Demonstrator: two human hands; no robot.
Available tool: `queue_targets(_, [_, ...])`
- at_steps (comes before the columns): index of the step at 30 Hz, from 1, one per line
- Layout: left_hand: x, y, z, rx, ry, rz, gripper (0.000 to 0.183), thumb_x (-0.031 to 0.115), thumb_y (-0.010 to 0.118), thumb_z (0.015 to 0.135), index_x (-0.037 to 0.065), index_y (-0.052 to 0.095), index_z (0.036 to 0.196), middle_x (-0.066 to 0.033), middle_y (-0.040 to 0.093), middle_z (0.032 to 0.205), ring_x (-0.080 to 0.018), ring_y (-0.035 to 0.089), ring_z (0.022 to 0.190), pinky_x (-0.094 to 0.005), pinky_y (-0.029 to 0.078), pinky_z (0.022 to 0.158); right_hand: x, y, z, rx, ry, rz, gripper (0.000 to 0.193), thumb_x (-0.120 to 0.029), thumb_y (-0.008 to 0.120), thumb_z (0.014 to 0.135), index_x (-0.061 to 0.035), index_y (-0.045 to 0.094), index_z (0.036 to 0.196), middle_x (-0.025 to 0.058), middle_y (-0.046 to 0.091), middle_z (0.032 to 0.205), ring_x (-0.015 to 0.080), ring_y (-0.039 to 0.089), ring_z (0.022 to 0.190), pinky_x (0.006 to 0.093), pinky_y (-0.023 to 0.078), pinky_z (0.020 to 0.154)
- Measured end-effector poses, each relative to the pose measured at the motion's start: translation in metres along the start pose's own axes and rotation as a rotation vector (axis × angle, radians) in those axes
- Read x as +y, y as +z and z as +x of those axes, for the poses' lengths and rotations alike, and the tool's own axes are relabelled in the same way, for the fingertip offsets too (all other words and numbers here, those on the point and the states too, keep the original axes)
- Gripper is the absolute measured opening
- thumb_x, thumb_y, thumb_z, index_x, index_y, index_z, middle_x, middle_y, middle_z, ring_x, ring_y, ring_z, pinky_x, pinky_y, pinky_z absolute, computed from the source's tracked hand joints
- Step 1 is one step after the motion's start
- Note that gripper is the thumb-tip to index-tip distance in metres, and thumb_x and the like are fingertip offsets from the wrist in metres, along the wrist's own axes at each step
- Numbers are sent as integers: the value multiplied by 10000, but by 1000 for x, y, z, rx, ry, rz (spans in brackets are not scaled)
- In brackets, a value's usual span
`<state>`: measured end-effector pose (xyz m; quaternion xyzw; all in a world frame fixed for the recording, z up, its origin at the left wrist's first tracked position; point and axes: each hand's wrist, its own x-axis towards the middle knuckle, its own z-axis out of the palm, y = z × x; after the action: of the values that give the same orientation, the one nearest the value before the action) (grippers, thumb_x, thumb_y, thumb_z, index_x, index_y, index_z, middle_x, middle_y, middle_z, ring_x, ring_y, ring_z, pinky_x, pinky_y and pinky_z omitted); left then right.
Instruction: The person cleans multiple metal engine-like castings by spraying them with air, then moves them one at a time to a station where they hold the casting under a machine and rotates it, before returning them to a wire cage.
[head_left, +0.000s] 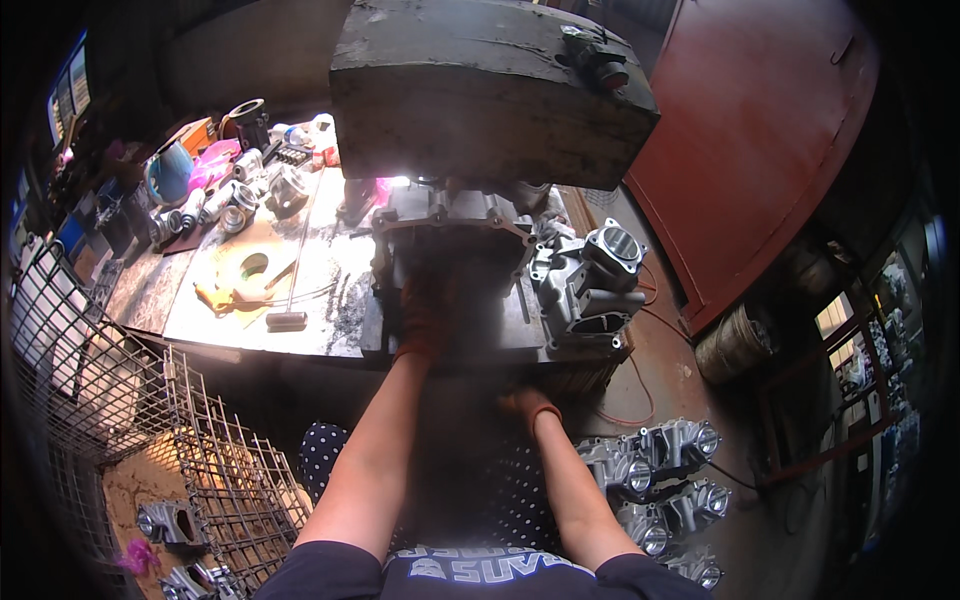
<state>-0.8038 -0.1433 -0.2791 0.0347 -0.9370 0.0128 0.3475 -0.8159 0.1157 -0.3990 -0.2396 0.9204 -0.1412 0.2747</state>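
My left hand [425,318], in a reddish-brown work glove, reaches into the dark hollow of a large metal casting [512,240] on the bench. Its fingers are lost in shadow, so what they touch is hidden. Lower down, my right hand [528,403], also gloved, is below the bench's front edge, close to my dotted apron [525,490]. A dark blur across the middle covers its fingertips. Right of the large casting stands a silver machined casting [590,285] with a round flanged opening on top.
A grey metal box [480,125] overhangs the bench. On the left lie a hammer [287,321], a yellowish ring-shaped piece [245,272] and several metal parts. Wire baskets [215,430] stand lower left. Several castings [655,450] sit on the floor at right, near a hose [650,395].
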Motion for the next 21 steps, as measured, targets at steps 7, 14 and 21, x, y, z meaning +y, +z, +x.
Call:
queue_targets(7, [3,-9,4,-101,-39,-76,694,336,649,730,140,376,1338,-90,479,1262,-236,409,1207,-428,210,1077,-12,-12,-12,-14,47,16,499,-444,554,797,-125,551,1180,191,560,1152,338,545,1060,416,434,889])
queue_targets(14, [4,-17,6,-105,-31,-100,706,322,658,722,137,373,1341,-92,481,1262,-239,412,1207,-421,215,1077,-19,-17,-19,-20,78,37,488,-432,554,794,-124,561,1173,184,562,1156,340,541,1068,418,431,897])
queue_targets(21, [7,-27,8,-92,-38,-123,709,299,672,710,135,381,1336,-98,499,1237,-246,434,1185,-421,236,1067,-26,-25,-26,-51,89,107,481,-431,561,796,-117,568,1160,188,573,1138,340,550,1057,423,437,885])
